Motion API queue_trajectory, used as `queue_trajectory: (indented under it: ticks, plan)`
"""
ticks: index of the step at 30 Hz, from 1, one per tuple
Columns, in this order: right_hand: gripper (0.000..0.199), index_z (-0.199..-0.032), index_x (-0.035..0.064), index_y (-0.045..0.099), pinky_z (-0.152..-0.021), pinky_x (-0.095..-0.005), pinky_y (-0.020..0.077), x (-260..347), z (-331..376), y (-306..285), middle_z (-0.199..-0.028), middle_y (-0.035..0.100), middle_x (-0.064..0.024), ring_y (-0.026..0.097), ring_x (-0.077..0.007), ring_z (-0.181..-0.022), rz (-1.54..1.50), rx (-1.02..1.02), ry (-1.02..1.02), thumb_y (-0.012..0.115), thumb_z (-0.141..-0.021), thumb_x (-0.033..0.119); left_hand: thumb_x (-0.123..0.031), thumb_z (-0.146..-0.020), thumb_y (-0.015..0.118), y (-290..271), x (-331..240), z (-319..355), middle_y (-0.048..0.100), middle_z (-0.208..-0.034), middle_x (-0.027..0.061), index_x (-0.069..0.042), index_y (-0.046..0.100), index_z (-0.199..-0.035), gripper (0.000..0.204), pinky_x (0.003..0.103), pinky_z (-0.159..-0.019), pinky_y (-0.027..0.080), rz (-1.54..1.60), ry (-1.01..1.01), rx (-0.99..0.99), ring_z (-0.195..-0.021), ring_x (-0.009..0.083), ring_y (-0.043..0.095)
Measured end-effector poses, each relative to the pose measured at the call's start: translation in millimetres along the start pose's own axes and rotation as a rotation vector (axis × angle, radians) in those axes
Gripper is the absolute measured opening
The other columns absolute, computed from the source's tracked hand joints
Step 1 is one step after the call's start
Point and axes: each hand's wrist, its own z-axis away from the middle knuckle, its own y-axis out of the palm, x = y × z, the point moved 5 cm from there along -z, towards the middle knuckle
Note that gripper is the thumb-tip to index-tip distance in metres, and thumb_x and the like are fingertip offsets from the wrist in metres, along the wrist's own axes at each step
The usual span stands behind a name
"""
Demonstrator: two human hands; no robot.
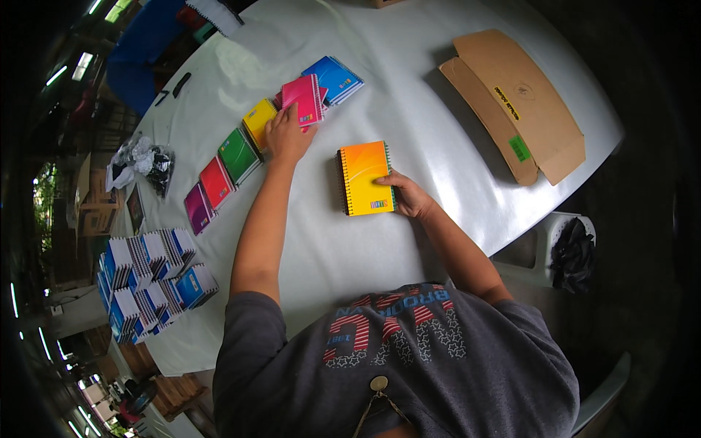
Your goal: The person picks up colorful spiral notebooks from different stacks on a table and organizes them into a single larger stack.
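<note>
My right hand (410,196) grips a stack of spiral notebooks, its thumb over the yellow-orange cover of the top notebook (365,175). Other spirals and edges show beneath it. Farther off to the left, my left hand (289,136) is closed on the near edge of a pink spiral notebook (301,98), which lies skewed over another pink one. Beyond that is a blue notebook pile (333,79). Nearer me along the same slanting row come a yellow notebook (258,120), a green one (239,155), a red one (217,181) and a purple one (198,207).
Tall stacks of blue-and-white spiral notebooks (150,281) stand at the table's left edge. A flattened brown cardboard box (518,102) lies at the right. A clear plastic bag (142,162) and a black pen-like object (182,85) rest on the left. A white chair (540,252) holds black plastic.
</note>
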Motion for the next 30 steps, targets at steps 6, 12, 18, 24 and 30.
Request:
queue_trajectory:
  ticks: [6, 12, 18, 24, 30]
  plan:
    - [0.062, -0.136, 0.009, 0.025, -0.097, -0.0431, 0.043, 0.1, -1.6, 5.5, -0.126, 0.048, -0.0136, 0.053, -0.0264, -0.113, 0.002, 0.033, -0.008, 0.058, -0.083, 0.012, -0.03, -0.077, 0.064, -21.0, 0.5, -17.9, 0.063, -0.101, 0.0102, -0.011, 0.055, -0.117, 0.045, 0.04, -0.083, 0.04, -0.085, -0.04, -0.066, -0.092, 0.0268, 0.059]
    - [0.061, -0.134, 0.0083, 0.03, -0.096, -0.0424, 0.0426, 1.9, 2.6, -1.9, -0.125, 0.049, -0.0126, 0.052, -0.0259, -0.114, -0.083, -0.017, -0.034, 0.059, -0.086, 0.031, -0.008, -0.071, 0.064, -107.5, -72.4, 32.7, 0.063, -0.098, 0.0076, -0.009, 0.062, -0.111, 0.04, 0.037, -0.072, 0.047, 0.143, 0.299, -0.511, -0.08, 0.0264, 0.058]
    - [0.054, -0.125, 0.0021, 0.041, -0.09, -0.0386, 0.0476, 0.0, 3.8, 2.3, -0.118, 0.054, -0.014, 0.057, -0.0234, -0.104, -0.004, 0.033, -0.068, 0.059, -0.086, 0.034, -0.018, -0.07, 0.071, -86.1, -135.8, 142.3, 0.055, -0.105, 0.0044, -0.008, 0.06, -0.111, 0.044, 0.036, -0.079, 0.042, 0.39, 0.403, 0.029, -0.094, 0.0234, 0.051]
    - [0.059, -0.12, 0.0036, 0.048, -0.093, -0.0302, 0.041, 5.0, 30.6, 30.6, -0.108, 0.059, -0.0046, 0.055, -0.0147, -0.102, 0.582, -0.072, -0.37, 0.076, -0.069, 0.014, -0.013, -0.072, 0.068, -67.4, -90.4, 153.3, 0.047, -0.116, 0.0152, 0.001, 0.026, -0.134, 0.077, 0.037, -0.099, 0.033, 1.025, -0.286, -0.104, -0.112, 0.0237, 0.046]
    - [0.082, -0.124, 0.0045, 0.042, -0.097, -0.0335, 0.0373, 12.8, 49.9, 60.4, -0.118, 0.052, -0.0087, 0.049, -0.0208, -0.111, 1.238, -0.062, -0.733, 0.086, -0.056, 0.021, -0.006, -0.063, 0.064, -55.7, -96.7, 189.8, 0.043, -0.116, 0.0077, -0.007, 0.033, -0.131, 0.075, 0.031, -0.093, 0.037, 1.698, -0.265, 0.062, -0.107, 0.0166, 0.044]
